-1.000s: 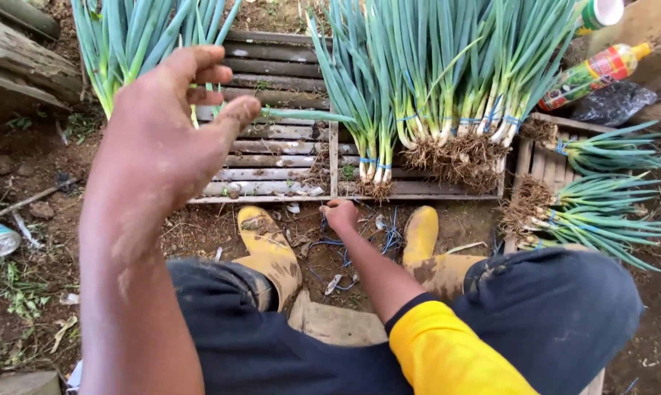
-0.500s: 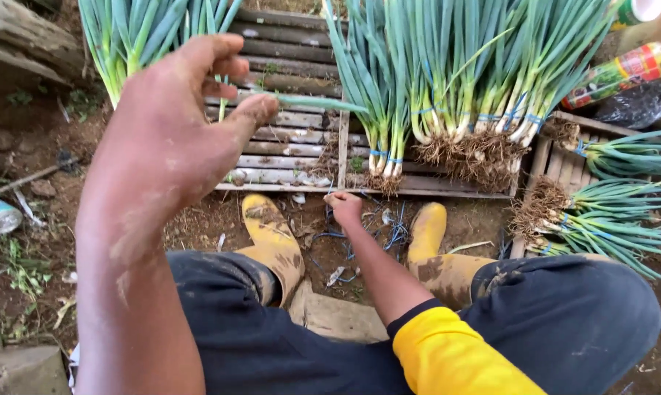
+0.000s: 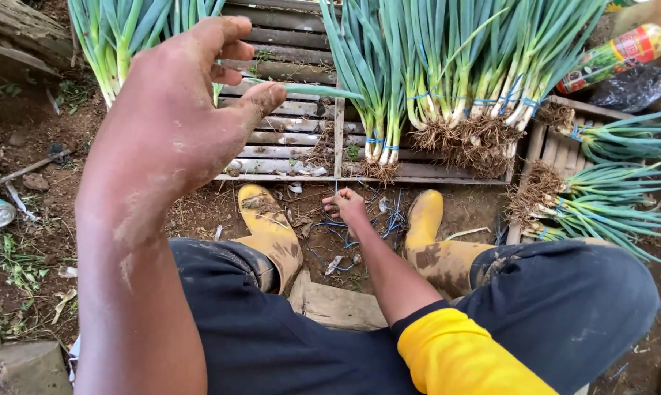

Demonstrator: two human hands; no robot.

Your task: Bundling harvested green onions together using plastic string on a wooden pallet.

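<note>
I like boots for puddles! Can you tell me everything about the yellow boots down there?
The yellow boots are rubbery-looking and smeared with brown mud. There are two, one on each foot, toes pointing toward the wooden pallet that holds tied green onion bunches. They stand on bare dirt, with dark trouser legs coming down over their tops. Between them the right hand reaches down to thin blue strings lying on the soil. The boot on the right of the picture is the cleaner one at its toe.

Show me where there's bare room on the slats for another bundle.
Free: the wooden slats between the left onion clump and the tied bundles. Crowded: right crate, and soil between the boots, strewn with blue ties.
</note>
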